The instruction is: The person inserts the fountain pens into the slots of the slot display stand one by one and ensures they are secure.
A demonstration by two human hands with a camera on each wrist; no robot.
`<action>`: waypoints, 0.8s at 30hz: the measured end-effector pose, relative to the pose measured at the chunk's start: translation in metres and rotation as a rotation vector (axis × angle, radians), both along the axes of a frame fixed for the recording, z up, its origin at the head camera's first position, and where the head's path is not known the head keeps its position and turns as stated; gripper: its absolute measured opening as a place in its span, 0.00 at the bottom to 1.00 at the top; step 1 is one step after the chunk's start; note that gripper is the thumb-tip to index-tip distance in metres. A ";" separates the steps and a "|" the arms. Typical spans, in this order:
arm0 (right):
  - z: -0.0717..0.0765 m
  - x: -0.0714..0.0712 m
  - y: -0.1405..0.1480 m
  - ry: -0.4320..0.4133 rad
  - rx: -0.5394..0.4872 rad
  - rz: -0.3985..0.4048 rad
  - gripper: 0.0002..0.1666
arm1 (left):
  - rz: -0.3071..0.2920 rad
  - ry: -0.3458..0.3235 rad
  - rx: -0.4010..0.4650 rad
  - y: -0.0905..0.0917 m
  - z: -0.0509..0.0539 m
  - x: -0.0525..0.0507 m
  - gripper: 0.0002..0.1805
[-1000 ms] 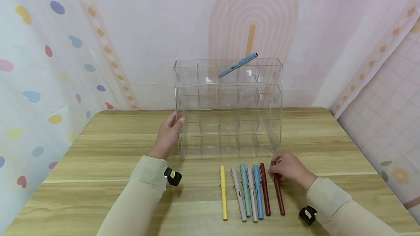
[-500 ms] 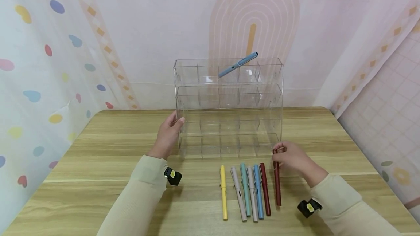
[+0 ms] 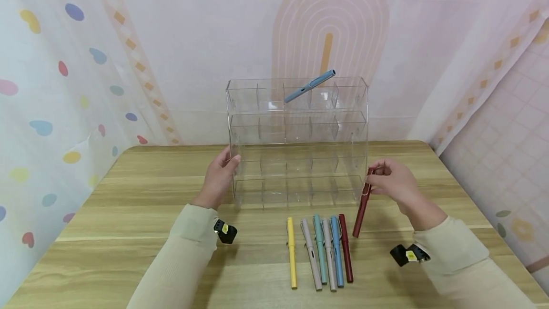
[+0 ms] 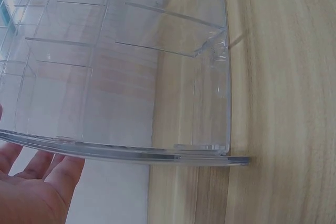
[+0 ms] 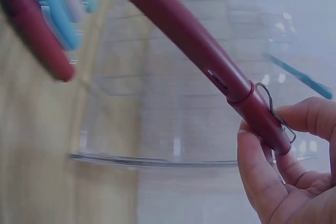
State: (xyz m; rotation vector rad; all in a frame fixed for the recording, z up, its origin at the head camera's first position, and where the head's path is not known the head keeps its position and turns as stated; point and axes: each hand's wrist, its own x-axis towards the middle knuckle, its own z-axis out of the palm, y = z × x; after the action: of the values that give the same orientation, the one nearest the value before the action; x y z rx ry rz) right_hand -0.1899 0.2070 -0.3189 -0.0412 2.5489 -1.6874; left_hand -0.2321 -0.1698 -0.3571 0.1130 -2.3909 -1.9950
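Pen point(image 3: 361, 211), dark red and tilted, has just risen off the counter point(image 3: 253, 271) and hangs apart from the other pens point(image 3: 329, 254), so its pick-up looks complete. Your right hand point(image 3: 395, 182) pinches its cap end beside the clear rack point(image 3: 299, 143); your left hand point(image 3: 220, 175) still grips that rack's left side, thumb in front.

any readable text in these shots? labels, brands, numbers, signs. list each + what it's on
No text can be read.
Yellow patch on the left wrist's black camera: too small to read, if it bears any.
Same on the right wrist's black camera: too small.
Dark red pen in the right hand: no lettering made out.
Six pens on the table: none made out.
Clear rack: none visible.
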 end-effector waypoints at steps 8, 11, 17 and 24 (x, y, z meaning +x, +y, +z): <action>0.026 -0.009 0.008 0.100 -0.257 -0.058 0.10 | 0.003 0.007 -0.009 -0.002 -0.001 -0.002 0.28; 0.035 -0.012 0.009 0.136 -0.398 -0.093 0.11 | 0.002 0.011 -0.006 -0.002 -0.001 -0.001 0.28; 0.055 -0.019 0.005 0.221 -0.527 -0.204 0.13 | -0.015 0.006 -0.016 -0.003 0.000 0.000 0.29; 0.074 -0.028 -0.002 0.311 -0.622 -0.318 0.14 | -0.013 0.006 -0.015 -0.002 0.000 0.001 0.29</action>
State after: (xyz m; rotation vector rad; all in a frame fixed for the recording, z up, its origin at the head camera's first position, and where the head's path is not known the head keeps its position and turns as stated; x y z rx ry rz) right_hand -0.2182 0.2049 -0.2447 0.0720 2.1816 -2.7320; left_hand -0.2311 -0.1723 -0.3570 0.0919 -2.4084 -1.9798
